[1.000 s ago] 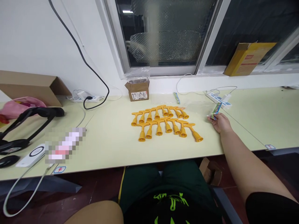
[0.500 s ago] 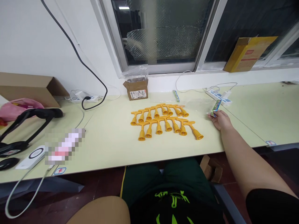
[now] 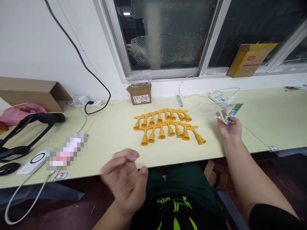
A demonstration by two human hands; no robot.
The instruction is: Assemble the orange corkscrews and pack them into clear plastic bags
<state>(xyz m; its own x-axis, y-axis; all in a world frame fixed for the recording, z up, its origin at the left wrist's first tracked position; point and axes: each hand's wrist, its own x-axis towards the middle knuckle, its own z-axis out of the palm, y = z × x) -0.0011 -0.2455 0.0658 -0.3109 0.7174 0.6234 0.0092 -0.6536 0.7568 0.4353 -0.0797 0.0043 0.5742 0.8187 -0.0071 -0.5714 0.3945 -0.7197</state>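
My right hand (image 3: 230,129), raised above the right part of the table, pinches a clear plastic bag by its colourful header strip (image 3: 234,112). The bag's transparent film (image 3: 212,109) spreads out to the left of the fingers. My left hand (image 3: 128,182) hovers in front of the table's near edge, palm turned inward, fingers loosely curled and apart from the thumb, with nothing in it. Between the hands, two rows of yellow T-shaped plastic pieces (image 3: 171,128) with flared, cup-like ends lie on the table. Another clear bag with a colourful strip (image 3: 179,101) rests flat behind them.
At the back stands a small open cardboard box (image 3: 140,95); a power strip (image 3: 217,98) with cables is behind my right hand. On the left are a black headset strap (image 3: 45,123), a white power bank (image 3: 33,162) and a blurred phone (image 3: 69,150). A yellow carton (image 3: 251,60) leans against the window.
My right hand has lifted the bag off the table and turned its strip, moving slightly right. My left hand has come up into view from the lower left.
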